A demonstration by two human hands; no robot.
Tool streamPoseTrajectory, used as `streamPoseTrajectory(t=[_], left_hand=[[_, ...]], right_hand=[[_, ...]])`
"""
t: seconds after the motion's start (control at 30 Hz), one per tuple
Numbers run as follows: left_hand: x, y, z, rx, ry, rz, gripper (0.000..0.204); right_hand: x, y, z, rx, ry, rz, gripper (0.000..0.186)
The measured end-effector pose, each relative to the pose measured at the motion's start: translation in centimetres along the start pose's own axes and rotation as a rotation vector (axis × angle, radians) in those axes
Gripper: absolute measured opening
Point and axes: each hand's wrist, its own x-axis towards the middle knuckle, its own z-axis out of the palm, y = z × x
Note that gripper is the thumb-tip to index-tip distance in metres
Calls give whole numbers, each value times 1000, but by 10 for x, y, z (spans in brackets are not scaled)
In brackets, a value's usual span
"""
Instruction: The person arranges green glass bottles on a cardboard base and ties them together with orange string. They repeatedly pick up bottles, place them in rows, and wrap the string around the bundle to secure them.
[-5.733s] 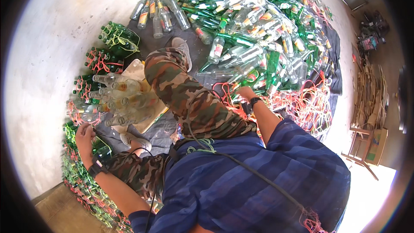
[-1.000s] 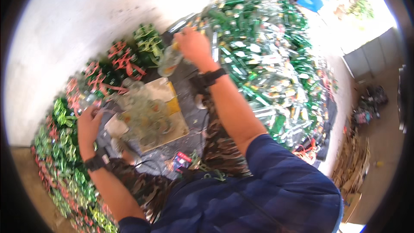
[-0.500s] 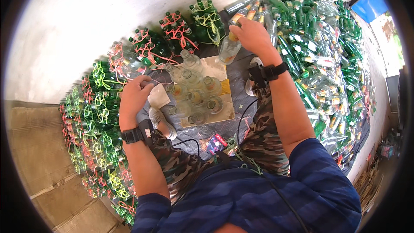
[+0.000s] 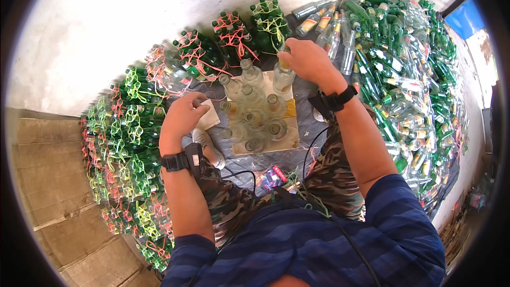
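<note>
My right hand (image 4: 307,59) grips a clear glass bottle (image 4: 283,81) by its neck, upright at the far right corner of a flat board (image 4: 289,138). Several more clear bottles (image 4: 276,104) stand close together on that board, mouths up. My left hand (image 4: 185,115) hovers to the left of the group, thumb apart from its loosely bent fingers, with nothing in it. Just beside it is a pale square piece (image 4: 211,119), partly covered by the hand.
Green bottles tied with pink and yellow string (image 4: 234,34) line the wall and the left side. On the right rises a large pile of loose bottles (image 4: 404,82). A small printed packet (image 4: 272,177) lies between my legs. Cardboard (image 4: 64,180) covers the lower left.
My right hand has brought its bottle nearer, from beside the loose pile to the board's far right corner. My left hand stays beside the group. The whole view has shifted slightly.
</note>
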Motion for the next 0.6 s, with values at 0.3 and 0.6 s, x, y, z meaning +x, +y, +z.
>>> streamPoseTrajectory(t=[0.3, 0.6], left_hand=[[-3, 2, -5, 72, 8, -22, 38], [3, -15, -1, 148, -43, 51, 39]], right_hand=[[-2, -18, 11, -25, -60, -68, 36], [-7, -16, 36, -79, -52, -241, 38]])
